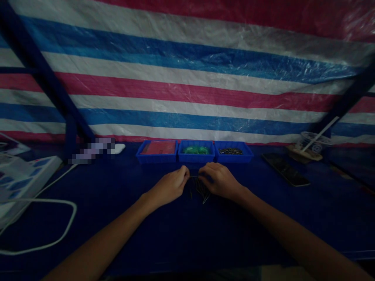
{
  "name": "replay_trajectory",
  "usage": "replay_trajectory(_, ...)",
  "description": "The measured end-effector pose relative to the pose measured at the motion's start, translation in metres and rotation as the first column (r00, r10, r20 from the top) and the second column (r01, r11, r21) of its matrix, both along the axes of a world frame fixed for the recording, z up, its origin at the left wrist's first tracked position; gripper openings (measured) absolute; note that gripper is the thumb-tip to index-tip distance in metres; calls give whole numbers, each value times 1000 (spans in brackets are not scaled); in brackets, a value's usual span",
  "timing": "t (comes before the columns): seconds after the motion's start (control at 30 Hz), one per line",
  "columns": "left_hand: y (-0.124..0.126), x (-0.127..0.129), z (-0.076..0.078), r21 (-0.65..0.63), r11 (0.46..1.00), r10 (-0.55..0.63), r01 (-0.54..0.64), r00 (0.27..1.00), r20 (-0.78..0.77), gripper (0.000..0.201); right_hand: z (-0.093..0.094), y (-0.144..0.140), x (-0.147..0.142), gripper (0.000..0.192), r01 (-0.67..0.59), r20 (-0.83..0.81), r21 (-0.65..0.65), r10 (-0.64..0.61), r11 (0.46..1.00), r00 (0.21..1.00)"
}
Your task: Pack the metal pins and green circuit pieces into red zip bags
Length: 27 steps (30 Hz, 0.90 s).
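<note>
Above the dark blue table, a thin straight metal rod (193, 176) spans the gap between my two hands. My left hand (175, 182) is closed, thumb and finger pinching the rod's left end. On the other end, the bent fingers of my right hand (218, 180) are closed in a pinch. A loose pile of similar thin metal rods (202, 190) lies on the table just below, partly hidden by my right hand. Behind my hands stand three small blue trays: one with pinkish-red flat packets (160, 147), one with green plastic pieces (196, 149), one with short dark metal pieces (230, 151).
To the right lie a black phone (285, 168) and a beige stand with a clear plastic piece and a white stick (304, 150). At left are a white power strip (26, 183), a looping white cable (73, 212) and a small white case (118, 148). Striped sheeting (187, 89) hangs behind.
</note>
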<state>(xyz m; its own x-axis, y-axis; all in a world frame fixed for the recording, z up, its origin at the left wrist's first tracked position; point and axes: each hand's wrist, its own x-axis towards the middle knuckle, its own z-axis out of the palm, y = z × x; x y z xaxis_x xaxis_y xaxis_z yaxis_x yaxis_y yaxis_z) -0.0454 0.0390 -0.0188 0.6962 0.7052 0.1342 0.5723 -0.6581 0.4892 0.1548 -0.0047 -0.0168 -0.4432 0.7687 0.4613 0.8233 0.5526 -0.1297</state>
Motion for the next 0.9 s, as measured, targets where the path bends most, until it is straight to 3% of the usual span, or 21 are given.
replay_trajectory(0.17, 1, 4, 1, 25, 999, 27, -29, 996, 89, 15, 4, 8, -4, 16, -10, 31, 24, 10, 1000, 999)
replay_trajectory(0.33, 0, 6, 5, 36, 998, 48, -58, 968, 246, 15, 0, 12, -15, 20, 146, -60, 5, -146, 989, 988)
replay_trajectory(0.5, 1, 10, 6, 67, 993, 76, -96, 964, 256, 21, 1, 16, -11, 26, 215, -202, -27, -216, 976, 955)
replay_trajectory(0.6, 10, 4, 5, 104, 993, 26, -49, 977, 213, 22, 6, 23, 15, 32, 394, -325, -8, -375, 919, 868)
replay_trajectory(0.67, 18, -4, 3, 103, 995, -16, 1, 990, 142, 20, 9, 28, 39, 36, 571, -411, -6, -523, 821, 747)
replay_trajectory(0.77, 27, -18, 1, 1, 993, -115, 115, 993, -20, 21, 11, 31, 73, 42, 698, -486, -88, -643, 710, 592)
replay_trajectory(0.83, 28, -24, 3, -34, 987, -157, 155, 986, -62, 22, 11, 29, 85, 46, 708, -519, -123, -653, 696, 552)
replay_trajectory(0.9, 27, -29, 7, -49, 985, -167, 164, 983, -71, 25, 11, 25, 85, 47, 670, -534, -123, -618, 732, 577)
